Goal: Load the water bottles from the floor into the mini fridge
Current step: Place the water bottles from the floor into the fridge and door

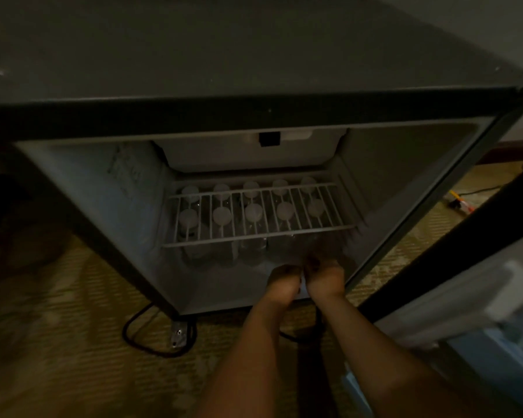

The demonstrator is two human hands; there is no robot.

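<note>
We look down into the open mini fridge [97,188], a boxy cabinet with a dark matte outside and smooth pale plastic walls inside. A single white wire shelf [255,235], made of thin parallel rods, spans it from side to side. Through the rods we count ten round white caps in two rows of five. They belong to the clear plastic water bottles [253,212], which stand upright on the fridge floor from the back wall toward the middle. A rounded white freezer box [248,155] sits against the ceiling above them. The left hand [284,283] and right hand [325,277] lie side by side near the front right corner of the fridge floor. Their fingers reach under the shelf's front edge into dark blur, so we cannot tell whether either hand grasps anything. The door [453,285] stands open on the right. One glossy black cord [139,336] loops over the ribbed tan carpet [73,300] below the front left corner.
</note>
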